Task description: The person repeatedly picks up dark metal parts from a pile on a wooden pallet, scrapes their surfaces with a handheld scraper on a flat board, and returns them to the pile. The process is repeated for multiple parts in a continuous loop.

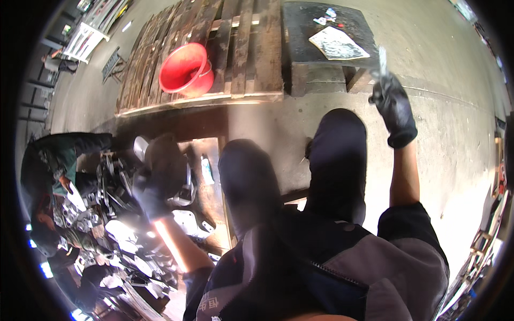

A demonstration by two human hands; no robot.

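My right hand (394, 104), in a black glove, is raised to the right of my knees and grips a small pale metal piece (382, 58) that sticks up from the fist. My left hand (151, 188), also in a black glove, reaches down to the left into a heap of shiny metal parts (126, 235); it rests on a dark rounded part and I cannot tell if it grips it. My two dark-trousered knees (289, 176) fill the middle of the view.
A red bucket (184, 68) stands on a wooden pallet (241, 48) ahead. A dark low bench (321, 32) with a printed sheet lies beyond my right hand. Another person in dark clothes (51, 160) crouches at the far left by the metal parts. Concrete floor lies to the right.
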